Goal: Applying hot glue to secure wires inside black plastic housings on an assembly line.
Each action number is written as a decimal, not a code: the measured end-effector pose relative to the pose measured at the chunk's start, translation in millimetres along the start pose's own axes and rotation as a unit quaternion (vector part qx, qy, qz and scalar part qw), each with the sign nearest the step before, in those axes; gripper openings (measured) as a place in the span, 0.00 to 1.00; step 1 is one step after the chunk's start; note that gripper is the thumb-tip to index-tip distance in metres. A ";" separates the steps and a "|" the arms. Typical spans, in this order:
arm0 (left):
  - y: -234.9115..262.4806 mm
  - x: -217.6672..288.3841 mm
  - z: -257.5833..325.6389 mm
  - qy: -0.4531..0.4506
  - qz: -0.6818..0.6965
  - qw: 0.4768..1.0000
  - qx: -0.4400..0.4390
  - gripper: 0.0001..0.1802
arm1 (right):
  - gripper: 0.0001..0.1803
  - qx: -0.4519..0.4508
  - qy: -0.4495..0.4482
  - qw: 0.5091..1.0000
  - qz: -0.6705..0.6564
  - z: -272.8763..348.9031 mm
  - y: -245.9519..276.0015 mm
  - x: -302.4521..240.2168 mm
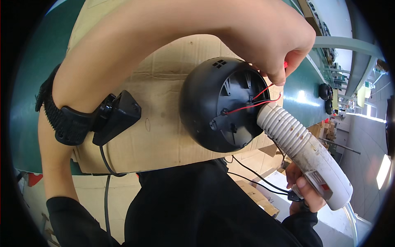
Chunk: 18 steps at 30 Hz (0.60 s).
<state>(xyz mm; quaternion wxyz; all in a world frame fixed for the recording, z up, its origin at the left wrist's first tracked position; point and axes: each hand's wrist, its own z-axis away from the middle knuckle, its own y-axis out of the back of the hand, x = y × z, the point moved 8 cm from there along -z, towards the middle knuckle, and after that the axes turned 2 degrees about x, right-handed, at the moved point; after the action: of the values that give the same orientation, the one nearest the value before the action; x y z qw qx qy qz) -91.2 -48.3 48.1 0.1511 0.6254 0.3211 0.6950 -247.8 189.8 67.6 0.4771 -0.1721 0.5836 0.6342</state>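
A round black plastic housing [198,105] lies on the cardboard, its open side facing right. Thin red wires [242,108] and a dark one run out of its hollow inside. My left hand [284,49] reaches over the top of the housing, its fingers closed on a red wire. Below right, my right hand [308,193] is wrapped round the handle of a grimy white hair dryer [325,164]. The dryer's ribbed nozzle [284,123] points up and left, close to the wire ends and the housing's rim. My left fingertips are partly hidden.
Brown cardboard [158,136] covers part of a green table [29,119]. A black device [119,115] is strapped to my left wrist, its cable hanging over the table edge. Black cables [255,175] hang beside my lap. Round black parts [326,91] stand farther right.
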 end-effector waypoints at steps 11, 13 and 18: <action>-3.4 6.6 -14.1 -0.023 0.036 0.998 -0.046 0.06 | 0.20 0.043 -0.012 0.977 0.209 2.9 7.5 -1.8; -0.8 10.7 3.0 -0.004 0.021 0.998 -0.052 0.06 | 0.19 0.011 0.013 0.982 0.186 -0.8 2.6 -2.8; -12.4 4.1 -3.2 -0.028 0.002 0.996 -0.089 0.06 | 0.17 -0.023 0.077 0.984 0.158 -12.5 -5.5 -13.2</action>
<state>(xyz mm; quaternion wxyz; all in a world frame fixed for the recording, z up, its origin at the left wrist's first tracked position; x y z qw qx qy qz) -97.3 -37.3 43.3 0.2140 0.6294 0.2523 0.7031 -241.1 172.4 71.5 0.3203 -0.1372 0.6236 0.6997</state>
